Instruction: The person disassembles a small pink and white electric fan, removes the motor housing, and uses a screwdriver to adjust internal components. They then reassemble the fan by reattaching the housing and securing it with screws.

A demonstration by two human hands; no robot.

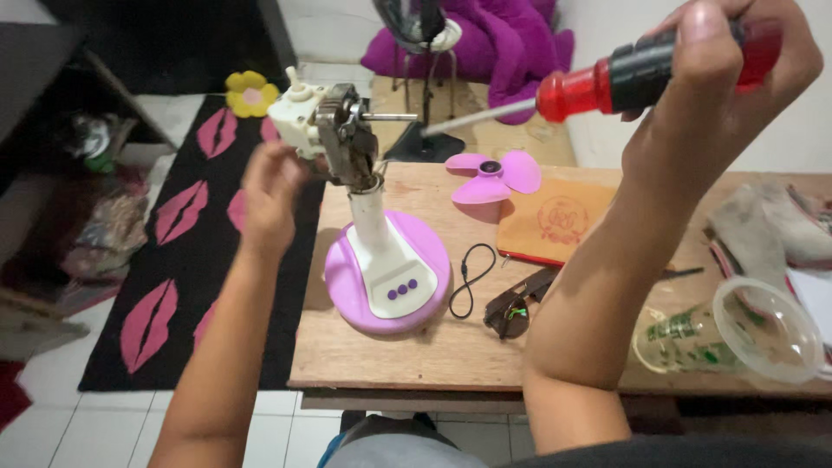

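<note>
On the wooden table (416, 355), the left hand (270, 195) grips the light, top-heavy fan motor (334, 130) behind its casing while the right hand (719, 95) clenches the rigid red-handled screwdriver (607, 82).

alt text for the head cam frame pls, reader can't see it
Seen from above, a person's right hand raises a red-handled screwdriver toward the exposed motor of a small purple-and-white desk fan, which the left hand steadies from behind. On the wooden table lie the detached pink fan blade, sunglasses and a clear plastic cup on its side.
</note>
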